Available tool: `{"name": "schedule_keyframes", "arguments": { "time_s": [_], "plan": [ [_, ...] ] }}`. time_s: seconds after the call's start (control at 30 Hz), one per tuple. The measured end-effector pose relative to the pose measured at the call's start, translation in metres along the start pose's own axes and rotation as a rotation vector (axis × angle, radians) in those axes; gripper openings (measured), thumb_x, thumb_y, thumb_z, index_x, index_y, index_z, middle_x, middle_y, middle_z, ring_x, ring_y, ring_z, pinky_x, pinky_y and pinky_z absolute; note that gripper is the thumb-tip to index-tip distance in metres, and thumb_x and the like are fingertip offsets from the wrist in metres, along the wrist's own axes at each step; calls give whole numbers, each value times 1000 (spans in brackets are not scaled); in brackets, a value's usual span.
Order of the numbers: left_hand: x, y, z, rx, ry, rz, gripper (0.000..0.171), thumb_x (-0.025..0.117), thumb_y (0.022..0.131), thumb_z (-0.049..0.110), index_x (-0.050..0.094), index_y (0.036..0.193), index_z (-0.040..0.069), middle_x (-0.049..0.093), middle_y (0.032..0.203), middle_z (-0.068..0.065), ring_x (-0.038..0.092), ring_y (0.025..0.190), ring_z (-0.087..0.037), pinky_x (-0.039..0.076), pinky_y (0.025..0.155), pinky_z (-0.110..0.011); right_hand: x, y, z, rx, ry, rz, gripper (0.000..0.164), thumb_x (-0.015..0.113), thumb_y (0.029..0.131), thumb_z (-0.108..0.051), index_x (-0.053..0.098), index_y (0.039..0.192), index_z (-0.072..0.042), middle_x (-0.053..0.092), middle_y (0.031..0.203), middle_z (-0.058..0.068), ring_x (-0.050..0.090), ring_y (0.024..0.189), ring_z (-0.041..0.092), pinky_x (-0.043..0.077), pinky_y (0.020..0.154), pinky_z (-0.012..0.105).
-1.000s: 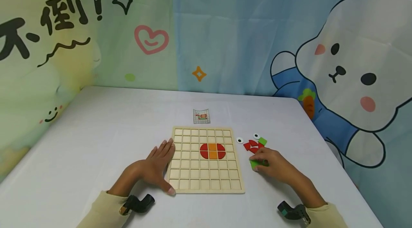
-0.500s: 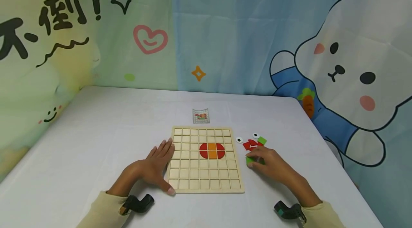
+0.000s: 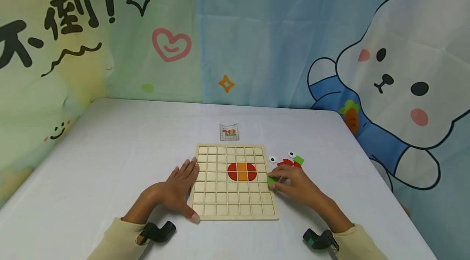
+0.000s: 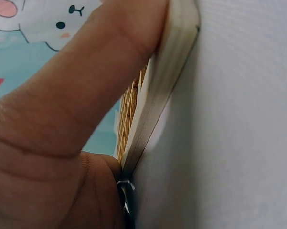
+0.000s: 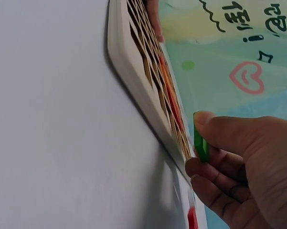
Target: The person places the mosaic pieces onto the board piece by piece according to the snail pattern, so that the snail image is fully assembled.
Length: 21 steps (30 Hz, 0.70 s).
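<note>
A square wooden grid board lies on the table with red rounded pieces and orange squares set together in its cells. My left hand rests along the board's left edge, fingers straight and thumb spread to the near corner. In the left wrist view the thumb lies against the board's side. Over the board's right edge, my right hand pinches a small green piece between thumb and fingers. Part of the green piece is hidden by the fingers.
Right of the board lie red pieces, partly hidden by the right hand, a green piece and two eye discs, one nearer the board and one farther. A small picture card lies beyond the board.
My right hand has moved left with the green piece, from beside the loose pieces to the board's right edge. The left hand has stayed in place.
</note>
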<state>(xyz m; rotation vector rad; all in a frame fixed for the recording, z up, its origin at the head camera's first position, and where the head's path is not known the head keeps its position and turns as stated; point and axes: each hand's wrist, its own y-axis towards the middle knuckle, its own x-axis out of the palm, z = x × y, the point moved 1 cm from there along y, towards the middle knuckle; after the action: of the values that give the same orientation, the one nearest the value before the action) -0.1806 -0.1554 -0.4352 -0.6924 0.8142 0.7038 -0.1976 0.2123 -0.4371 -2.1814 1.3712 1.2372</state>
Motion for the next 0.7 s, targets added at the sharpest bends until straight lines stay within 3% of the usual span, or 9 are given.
{"name": "schedule_keyframes", "arguments": {
  "time_s": [0.57,0.7],
  "plan": [
    [0,0,2,-2,4,3,138,85,63,59,2,153,-7,-10,159,-23,-11,145,-38,-1,113,-55,26,25,-28,-76,92,-40,30,77,85,-17,73,112,-4,67,105,-1,56,82,10,51,70,25],
    [0,0,1,-2,2,4,139,85,62,59,2,153,-7,-10,159,-23,-11,145,-38,-1,113,-55,30,28,-33,-46,100,-76,29,76,86,-18,74,112,-6,65,104,-6,58,91,11,51,79,27]
  ]
}}
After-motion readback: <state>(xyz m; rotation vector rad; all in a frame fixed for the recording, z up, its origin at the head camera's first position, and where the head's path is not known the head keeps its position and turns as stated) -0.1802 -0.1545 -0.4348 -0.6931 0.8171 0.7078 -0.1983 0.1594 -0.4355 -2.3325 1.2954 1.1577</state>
